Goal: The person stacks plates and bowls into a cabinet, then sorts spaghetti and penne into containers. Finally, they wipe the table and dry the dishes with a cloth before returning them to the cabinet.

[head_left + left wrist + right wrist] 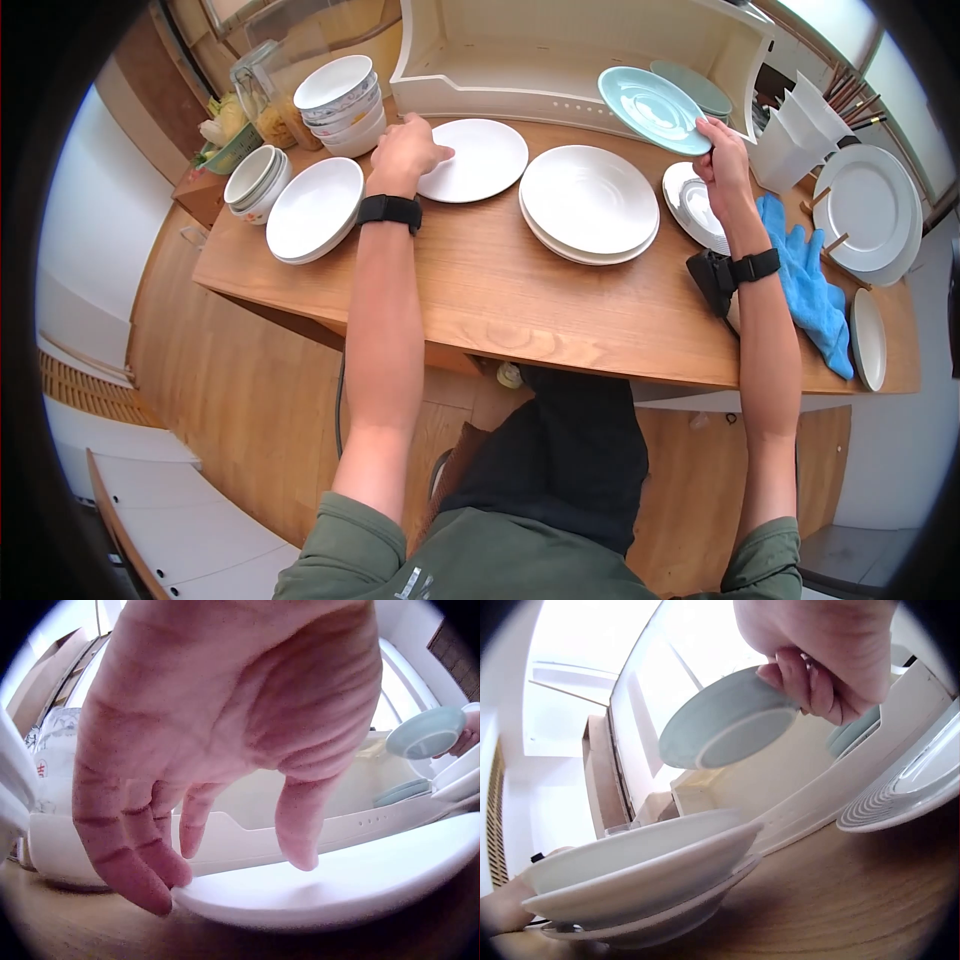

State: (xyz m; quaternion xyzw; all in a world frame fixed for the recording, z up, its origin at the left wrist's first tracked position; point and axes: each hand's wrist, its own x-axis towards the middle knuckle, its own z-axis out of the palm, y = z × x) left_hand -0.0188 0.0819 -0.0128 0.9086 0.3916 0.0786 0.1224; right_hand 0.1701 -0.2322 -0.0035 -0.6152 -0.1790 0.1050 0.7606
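Note:
My right hand (726,162) holds a light blue plate (650,105) by its near right rim, raised and tilted above the table. In the right wrist view, the underside of that plate (735,735) shows, with curled fingers at its edge. My left hand (405,155) is at the left rim of a flat white plate (478,160) lying on the table. In the left wrist view, the fingertips (161,889) reach that rim while the thumb hangs over the plate's upper face. Right of it stands a stack of white plates (590,205).
Stacked bowls (340,100), small bowls (258,185) and white dishes (315,210) stand at left. A cream rack (480,95) at the back holds more light blue plates (690,85). Small plates (690,200), blue gloves (810,290), racked plates (865,210) and a chopstick holder (797,135) are at right.

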